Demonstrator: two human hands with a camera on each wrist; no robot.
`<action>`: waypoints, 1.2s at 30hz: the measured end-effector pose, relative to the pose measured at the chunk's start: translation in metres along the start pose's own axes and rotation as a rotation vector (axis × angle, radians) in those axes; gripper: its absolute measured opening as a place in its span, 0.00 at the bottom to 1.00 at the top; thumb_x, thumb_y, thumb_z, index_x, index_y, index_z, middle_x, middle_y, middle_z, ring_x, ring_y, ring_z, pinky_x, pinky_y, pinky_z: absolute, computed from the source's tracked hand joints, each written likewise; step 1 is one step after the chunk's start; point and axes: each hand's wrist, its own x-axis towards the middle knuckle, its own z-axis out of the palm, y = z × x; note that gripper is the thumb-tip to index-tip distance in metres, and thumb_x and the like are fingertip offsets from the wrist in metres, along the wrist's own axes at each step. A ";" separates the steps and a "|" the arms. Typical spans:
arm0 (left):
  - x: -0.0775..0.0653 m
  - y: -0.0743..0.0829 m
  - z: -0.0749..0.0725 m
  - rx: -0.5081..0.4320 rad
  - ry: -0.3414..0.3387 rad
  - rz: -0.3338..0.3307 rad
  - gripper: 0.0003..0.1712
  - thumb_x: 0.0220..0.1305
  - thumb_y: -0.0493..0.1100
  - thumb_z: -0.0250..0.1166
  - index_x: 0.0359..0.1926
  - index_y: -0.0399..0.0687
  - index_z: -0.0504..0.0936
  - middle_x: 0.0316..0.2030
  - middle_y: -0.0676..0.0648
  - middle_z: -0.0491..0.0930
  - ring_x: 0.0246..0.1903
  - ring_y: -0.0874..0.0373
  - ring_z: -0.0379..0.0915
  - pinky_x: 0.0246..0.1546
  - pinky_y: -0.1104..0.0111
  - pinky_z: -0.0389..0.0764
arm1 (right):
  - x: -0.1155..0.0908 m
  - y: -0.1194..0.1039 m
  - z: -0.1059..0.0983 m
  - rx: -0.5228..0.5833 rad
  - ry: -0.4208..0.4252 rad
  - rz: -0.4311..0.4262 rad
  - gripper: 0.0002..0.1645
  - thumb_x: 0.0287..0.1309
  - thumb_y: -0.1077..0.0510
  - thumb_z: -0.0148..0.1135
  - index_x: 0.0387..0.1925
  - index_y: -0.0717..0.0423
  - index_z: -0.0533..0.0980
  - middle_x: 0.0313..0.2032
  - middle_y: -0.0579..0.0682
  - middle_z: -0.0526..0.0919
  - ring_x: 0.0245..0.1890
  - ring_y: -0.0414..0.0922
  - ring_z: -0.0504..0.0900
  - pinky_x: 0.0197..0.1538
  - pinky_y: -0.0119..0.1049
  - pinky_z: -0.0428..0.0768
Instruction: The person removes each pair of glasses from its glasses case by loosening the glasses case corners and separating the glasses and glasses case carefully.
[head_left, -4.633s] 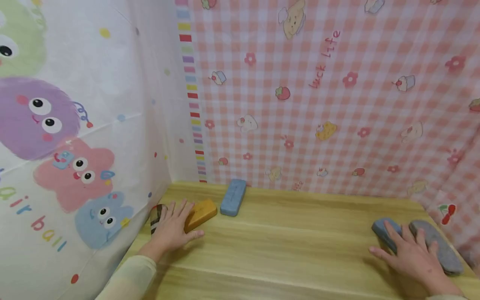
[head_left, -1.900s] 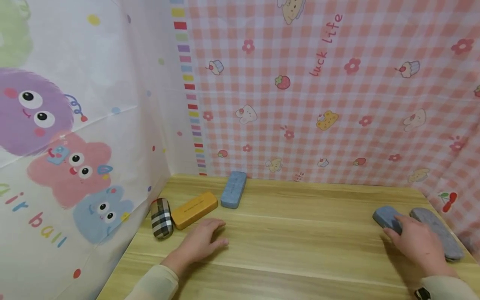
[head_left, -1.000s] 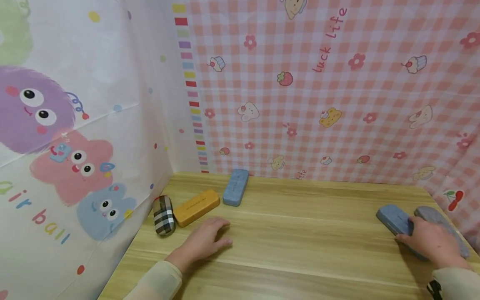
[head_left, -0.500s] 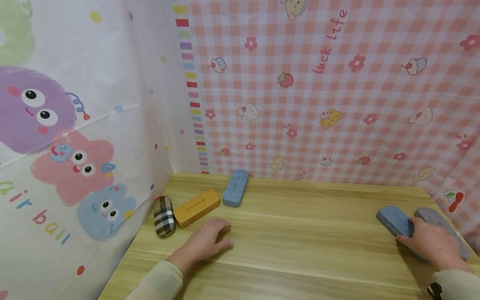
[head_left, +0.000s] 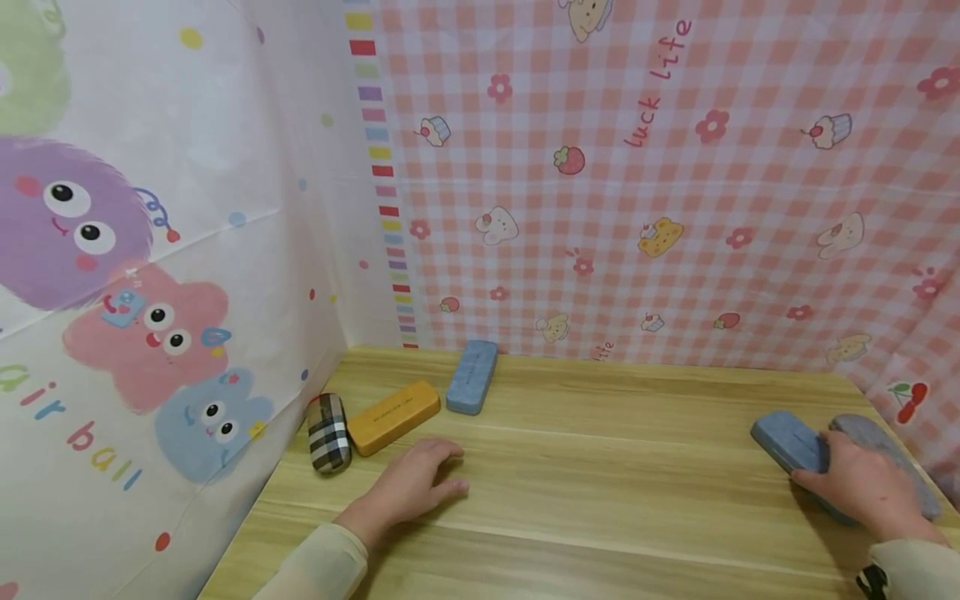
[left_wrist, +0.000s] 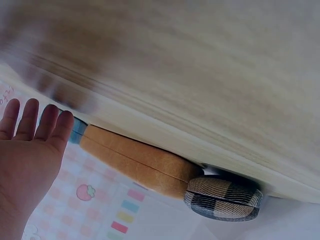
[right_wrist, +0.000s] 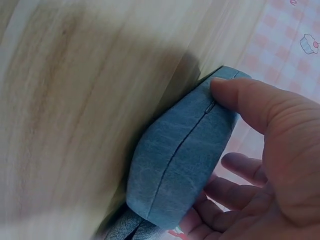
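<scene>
My right hand (head_left: 870, 483) grips a blue glasses case (head_left: 787, 442) at the table's right side. In the right wrist view the thumb (right_wrist: 240, 97) presses on the blue case (right_wrist: 180, 155) near its seam, with the fingers curled along its far side. A grey glasses case (head_left: 877, 442) lies just beyond, partly covered by that hand. My left hand (head_left: 408, 483) rests low over the table with relaxed fingers and holds nothing. Nearest to it is an orange glasses case (head_left: 393, 417); a black-and-white plaid case (head_left: 328, 433) lies at that case's left end.
A second blue glasses case (head_left: 472, 377) lies at the back edge of the wooden table (head_left: 600, 517). Behind it hangs a pink checked cloth (head_left: 600, 192). A white cartoon-print sheet (head_left: 247, 150) closes off the left side.
My left hand has left the plaid and orange cases and come right, toward me. My right hand, earlier spread over the blue and grey cases, now grips the blue one. Little moved in the last second.
</scene>
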 end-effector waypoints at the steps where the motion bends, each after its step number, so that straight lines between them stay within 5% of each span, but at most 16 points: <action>1: 0.000 0.000 0.000 0.000 0.001 0.002 0.29 0.71 0.57 0.72 0.65 0.46 0.83 0.63 0.44 0.84 0.68 0.43 0.77 0.72 0.47 0.76 | 0.000 -0.001 0.000 0.007 -0.003 0.001 0.65 0.55 0.37 0.79 0.68 0.86 0.61 0.60 0.86 0.71 0.52 0.80 0.78 0.50 0.70 0.81; 11: -0.004 -0.002 0.002 0.001 -0.003 -0.001 0.28 0.72 0.57 0.71 0.65 0.46 0.83 0.63 0.43 0.84 0.68 0.43 0.77 0.72 0.46 0.75 | 0.001 -0.008 0.002 0.052 -0.059 0.017 0.70 0.55 0.33 0.78 0.71 0.87 0.57 0.62 0.87 0.67 0.55 0.80 0.76 0.53 0.69 0.80; 21: -0.004 -0.002 0.001 -0.002 -0.003 0.001 0.29 0.72 0.58 0.71 0.64 0.47 0.83 0.64 0.44 0.84 0.68 0.44 0.77 0.71 0.46 0.76 | 0.005 -0.021 -0.004 0.095 -0.082 -0.085 0.75 0.54 0.25 0.74 0.71 0.86 0.58 0.63 0.87 0.70 0.56 0.81 0.76 0.48 0.69 0.82; 36: -0.005 0.002 0.001 0.010 -0.001 0.030 0.27 0.72 0.57 0.71 0.63 0.46 0.84 0.62 0.44 0.85 0.66 0.45 0.79 0.71 0.47 0.77 | -0.010 -0.122 0.014 0.181 0.018 -0.306 0.62 0.56 0.33 0.77 0.71 0.76 0.67 0.63 0.80 0.77 0.57 0.74 0.81 0.53 0.66 0.83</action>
